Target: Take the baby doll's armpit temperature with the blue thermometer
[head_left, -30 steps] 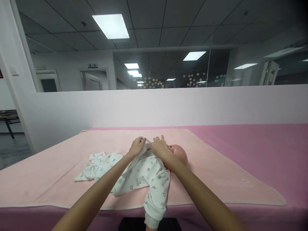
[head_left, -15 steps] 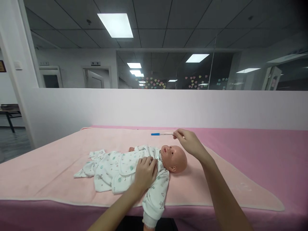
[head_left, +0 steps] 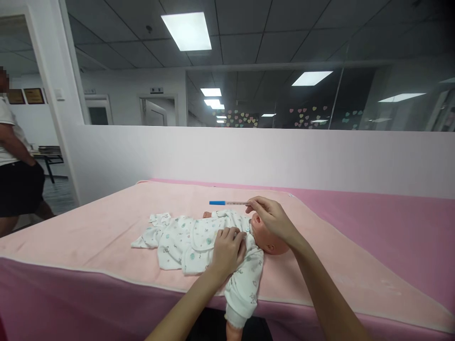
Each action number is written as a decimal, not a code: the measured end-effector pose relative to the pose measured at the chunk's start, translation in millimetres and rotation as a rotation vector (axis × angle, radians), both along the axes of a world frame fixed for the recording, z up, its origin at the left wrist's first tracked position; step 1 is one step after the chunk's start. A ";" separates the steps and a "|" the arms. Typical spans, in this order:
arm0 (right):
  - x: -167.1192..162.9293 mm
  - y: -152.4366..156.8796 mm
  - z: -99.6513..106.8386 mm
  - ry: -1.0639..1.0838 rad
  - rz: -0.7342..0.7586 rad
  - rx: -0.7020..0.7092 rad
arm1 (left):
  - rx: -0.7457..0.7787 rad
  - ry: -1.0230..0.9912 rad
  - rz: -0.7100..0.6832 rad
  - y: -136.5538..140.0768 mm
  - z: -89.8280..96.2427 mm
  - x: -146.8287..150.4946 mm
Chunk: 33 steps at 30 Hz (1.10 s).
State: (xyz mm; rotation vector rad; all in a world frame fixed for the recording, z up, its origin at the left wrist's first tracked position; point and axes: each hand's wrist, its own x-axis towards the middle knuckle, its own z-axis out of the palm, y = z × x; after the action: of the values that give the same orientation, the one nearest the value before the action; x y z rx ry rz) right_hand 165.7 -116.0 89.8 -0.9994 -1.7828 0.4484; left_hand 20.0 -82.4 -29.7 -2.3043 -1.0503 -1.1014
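A baby doll (head_left: 270,237) in a white patterned outfit (head_left: 199,241) lies on its back, its head to the right and one sleeved arm hanging over the near edge. My left hand (head_left: 229,248) rests on the doll's chest near the collar, fingers laid over the cloth and slightly bent. Above the doll's face, my right hand (head_left: 270,215) pinches the right end of a thin glass thermometer (head_left: 235,203) with a blue end pointing left. That hand hides part of the doll's face.
A pink blanket (head_left: 106,222) covers the table, over a darker pink cloth (head_left: 391,227). Behind stands a low white wall (head_left: 266,156) with glass above. At the far left a person (head_left: 17,156) in dark shorts is beside a doorway.
The view has swung left, and a person has come into sight there. My right hand has moved the thermometer lower and nearer the doll's face. My left hand stays on the chest.
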 end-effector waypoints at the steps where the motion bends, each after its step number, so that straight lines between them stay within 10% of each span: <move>1: 0.0 0.5 -0.7 -0.005 0.000 0.001 | -0.004 -0.001 -0.004 -0.3 0.2 0.0; 11: 20.0 -15.3 -19.2 -0.046 -0.078 -0.008 | -0.004 -0.025 -0.021 0.8 0.0 -0.8; 24: 142.6 -55.2 -195.8 -0.319 -0.679 -0.033 | -0.031 -0.028 -0.045 4.6 2.2 -1.6; 29: 97.9 -46.0 -170.2 -0.301 -0.848 0.106 | -0.030 -0.022 -0.039 6.0 3.6 -2.0; 33: 19.6 -21.3 -125.0 -0.258 -0.610 0.130 | -0.039 -0.036 -0.027 5.0 4.1 -2.2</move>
State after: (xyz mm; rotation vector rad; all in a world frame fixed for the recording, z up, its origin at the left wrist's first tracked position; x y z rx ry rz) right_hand 185.4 -137.3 -35.2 -1.4819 -1.5920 -0.1826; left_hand 17.8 -77.4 -25.6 -2.3435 -1.0659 -1.1468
